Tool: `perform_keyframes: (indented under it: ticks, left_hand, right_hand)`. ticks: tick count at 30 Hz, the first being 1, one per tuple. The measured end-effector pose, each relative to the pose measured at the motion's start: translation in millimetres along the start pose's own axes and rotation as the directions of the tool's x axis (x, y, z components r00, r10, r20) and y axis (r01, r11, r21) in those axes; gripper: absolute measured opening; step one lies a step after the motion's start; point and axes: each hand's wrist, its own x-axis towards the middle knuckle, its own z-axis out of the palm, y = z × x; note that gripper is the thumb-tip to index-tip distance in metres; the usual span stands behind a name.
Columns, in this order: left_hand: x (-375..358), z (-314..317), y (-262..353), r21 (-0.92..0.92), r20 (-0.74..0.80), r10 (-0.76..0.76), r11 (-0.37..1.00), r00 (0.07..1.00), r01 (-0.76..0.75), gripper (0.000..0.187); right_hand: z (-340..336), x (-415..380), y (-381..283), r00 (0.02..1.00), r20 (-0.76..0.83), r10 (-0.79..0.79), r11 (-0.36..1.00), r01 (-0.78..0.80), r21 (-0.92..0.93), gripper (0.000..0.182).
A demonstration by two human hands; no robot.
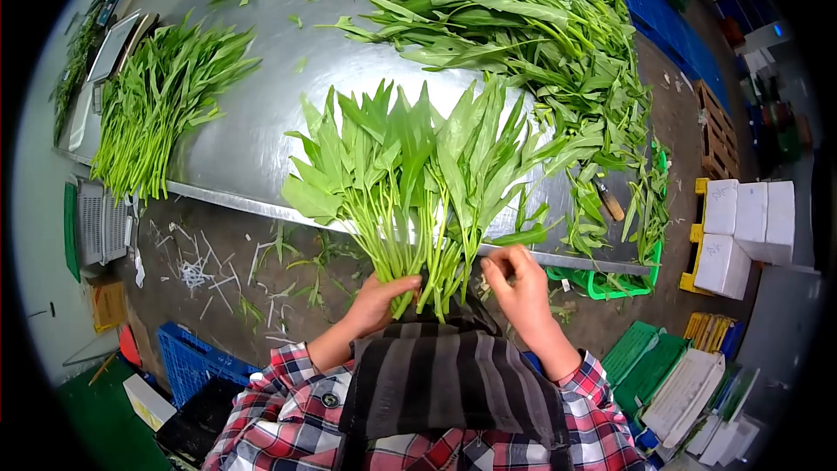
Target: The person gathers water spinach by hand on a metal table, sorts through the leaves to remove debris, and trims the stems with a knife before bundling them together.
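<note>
A bunch of leafy green stems stands upright in front of my body, its leaves over the front edge of the metal table. My left hand is closed round the lower stems on the left side, the thumb across them. Just right of the stem ends is my right hand, its fingers curled and pinched together; whether anything small is between them cannot be made out. A large heap of the same greens covers the table's right side.
Another bunch lies at the table's left, near a scale. A knife handle shows among leaves at the right. Below are a green crate, a blue crate and floor scraps. White boxes stand far right.
</note>
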Motion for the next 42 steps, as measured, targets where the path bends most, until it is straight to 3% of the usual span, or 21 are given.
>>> perform_keyframes:
  ticks: [2, 4, 6, 7, 10, 11, 14, 15, 19, 22, 23, 24, 27, 30, 31, 34, 36, 39, 41, 42]
  left_hand:
    - [-2, 17, 0, 0.092, -0.045, 0.087, 0.992, 0.995, -0.082, 0.02]
    - [-5, 19, 0, -0.003, -0.074, 0.092, 0.996, 0.993, -0.092, 0.025]
    - [-6, 12, 0, -0.121, -0.088, 0.034, 0.992, 0.996, -0.044, 0.028]
    - [-7, 6, 3, -0.063, -0.029, 0.023, 0.998, 0.999, -0.025, 0.032]
    - [-11, 9, 1, -0.167, -0.097, 0.01, 0.986, 0.995, -0.026, 0.034]
    - [-9, 5, -2, -0.16, -0.091, 0.021, 0.987, 0.996, -0.035, 0.034]
    - [-11, 5, -3, -0.015, -0.148, 0.055, 0.998, 0.987, -0.058, 0.033]
    - [-11, 4, -3, 0.001, -0.15, 0.068, 0.998, 0.986, -0.069, 0.032]
    - [-14, 7, 1, 0.017, -0.169, 0.08, 0.997, 0.982, -0.078, 0.031]
    - [-12, 3, -2, -0.046, -0.168, 0.054, 0.997, 0.984, -0.062, 0.033]
    - [-10, 3, -4, -0.069, -0.16, 0.045, 0.996, 0.986, -0.057, 0.034]
    - [-8, 4, -5, -0.083, -0.179, 0.044, 0.995, 0.983, -0.06, 0.034]
    - [-7, 18, 2, -0.111, -0.195, 0.017, 0.993, 0.981, -0.039, 0.035]
    - [9, 3, -11, 0.304, -0.14, 0.114, 0.95, 0.984, -0.067, 0.029]
    - [7, 6, -6, 0.312, -0.105, 0.128, 0.946, 0.986, -0.09, 0.021]
    - [10, 4, -13, 0.241, -0.121, 0.172, 0.961, 0.978, -0.139, 0.016]
    - [7, 9, -11, 0.285, -0.168, 0.186, 0.949, 0.968, -0.132, 0.017]
    - [8, 9, -10, 0.333, -0.201, 0.223, 0.931, 0.954, -0.147, 0.02]
    - [9, 1, -11, 0.203, -0.185, 0.128, 0.975, 0.974, -0.089, 0.023]
    - [9, -2, -12, 0.136, -0.174, 0.079, 0.989, 0.982, -0.055, 0.025]
  right_hand:
    - [7, 9, -24, 0.931, 0.045, -0.361, 0.932, 0.361, -0.002, 0.021]
    - [25, 19, -26, 0.819, 0.172, -0.548, 0.821, 0.566, -0.079, 0.025]
    - [30, 25, -10, 0.807, 0.273, -0.523, 0.801, 0.575, -0.166, 0.026]
    - [26, 25, -15, 0.81, 0.216, -0.545, 0.791, 0.582, -0.189, 0.025]
    - [26, 25, -26, 0.884, 0.057, -0.464, 0.874, 0.468, -0.132, 0.026]
    - [29, 28, -32, 0.87, 0.052, -0.49, 0.863, 0.493, -0.112, 0.024]
    - [49, 36, -39, 0.891, 0.2, -0.408, 0.889, 0.438, -0.137, 0.022]
    - [50, 40, -42, 0.851, 0.322, -0.415, 0.83, 0.499, -0.249, 0.018]
    - [35, 39, -40, 0.779, 0.418, -0.469, 0.745, 0.602, -0.288, 0.01]
    - [25, 23, -42, 0.667, 0.396, -0.631, 0.638, 0.736, -0.224, 0.011]
    - [24, 17, -45, 0.594, 0.305, -0.744, 0.594, 0.798, -0.104, 0.011]
    - [24, 13, -46, 0.573, 0.362, -0.735, 0.609, 0.793, -0.02, 0.011]
    - [28, 3, -44, 0.552, 0.493, -0.673, 0.705, 0.681, 0.199, 0.01]
    - [41, 1, -32, 0.577, 0.562, -0.592, 0.801, 0.495, 0.336, 0.01]
    - [42, 0, -33, 0.593, 0.569, -0.569, 0.822, 0.427, 0.378, 0.01]
    - [42, -5, -31, 0.645, 0.605, -0.468, 0.867, 0.199, 0.458, 0.011]
    - [44, -8, -26, 0.668, 0.626, -0.402, 0.86, 0.04, 0.51, 0.011]
    - [41, -11, -18, 0.635, 0.675, -0.375, 0.836, -0.084, 0.542, 0.01]
    - [16, -8, -24, 0.703, 0.664, -0.255, 0.76, -0.279, 0.587, 0.009]
    - [1, -2, -24, 0.789, 0.589, -0.175, 0.712, -0.312, 0.629, 0.013]
